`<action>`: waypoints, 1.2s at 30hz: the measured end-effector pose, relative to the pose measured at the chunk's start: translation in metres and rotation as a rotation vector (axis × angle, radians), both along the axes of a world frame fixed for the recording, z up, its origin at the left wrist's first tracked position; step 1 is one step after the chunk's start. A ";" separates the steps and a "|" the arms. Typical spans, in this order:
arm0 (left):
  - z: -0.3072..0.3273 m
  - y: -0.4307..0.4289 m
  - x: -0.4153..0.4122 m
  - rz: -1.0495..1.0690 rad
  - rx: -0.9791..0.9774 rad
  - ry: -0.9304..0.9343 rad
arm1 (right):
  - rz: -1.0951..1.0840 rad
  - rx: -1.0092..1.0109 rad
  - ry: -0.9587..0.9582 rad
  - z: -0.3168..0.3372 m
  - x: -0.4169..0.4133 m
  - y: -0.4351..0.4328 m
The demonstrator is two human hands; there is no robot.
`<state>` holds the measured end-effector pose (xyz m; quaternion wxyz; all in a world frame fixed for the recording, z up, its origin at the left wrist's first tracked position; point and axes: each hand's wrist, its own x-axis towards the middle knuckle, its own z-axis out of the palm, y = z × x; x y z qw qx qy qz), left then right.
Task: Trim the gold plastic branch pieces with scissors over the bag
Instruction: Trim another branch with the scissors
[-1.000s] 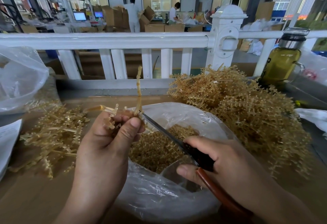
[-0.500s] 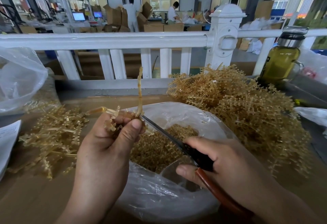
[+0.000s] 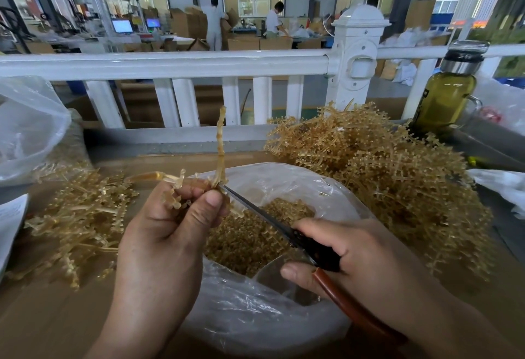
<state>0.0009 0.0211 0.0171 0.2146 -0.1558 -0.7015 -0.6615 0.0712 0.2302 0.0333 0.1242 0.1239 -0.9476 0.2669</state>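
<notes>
The left hand (image 3: 159, 233) pinches a gold plastic branch piece (image 3: 220, 143) between thumb and curled fingers. The piece is translucent amber. One knobbly stem stands upright from the grip, a smoother stalk juts out to the left, and short cross-shaped stubs bristle between the fingers. It sits above the far rim of the bag (image 3: 255, 321).

The right hand (image 3: 369, 259) is wrapped round the scissors (image 3: 264, 216). The index finger lies along the black pivot and the thumb rests against a reddish-brown rubbery handle sleeve. The slim steel blades read as one narrow line, and their tip touches the branch just beside the left thumb.

The bag is thin, crinkled clear plastic with its mouth open. It holds a grainy heap of small gold trimmings (image 3: 250, 233).

A large tangled pile of spiky gold branches (image 3: 397, 182) lies to the right of the bag, and a flatter, sparser pile of branches (image 3: 82, 216) lies to the left. Both rest on brown cardboard (image 3: 42, 316).

Behind them runs a white railing (image 3: 170, 63) with square balusters and a capped post. A glass bottle (image 3: 446, 97) of olive-yellow liquid with a metal cap stands at the right. A second clear plastic bag (image 3: 28, 126) bulges at the left.
</notes>
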 end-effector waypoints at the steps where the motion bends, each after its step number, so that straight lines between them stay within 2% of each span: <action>1: 0.000 0.001 0.000 -0.002 0.008 -0.002 | 0.003 -0.001 0.001 0.000 0.000 0.000; 10: -0.004 0.001 -0.002 -0.041 0.048 -0.016 | 0.011 0.004 0.006 0.000 -0.001 0.000; 16: -0.009 0.000 -0.009 -0.189 0.224 -0.147 | -0.020 -0.051 -0.049 0.000 -0.001 -0.003; 29: -0.020 0.001 -0.024 -0.251 0.285 -0.354 | -0.110 -0.020 -0.251 -0.004 -0.006 -0.004; 36: -0.023 0.004 -0.025 -0.278 0.324 -0.400 | -0.122 -0.010 -0.305 0.003 -0.005 -0.005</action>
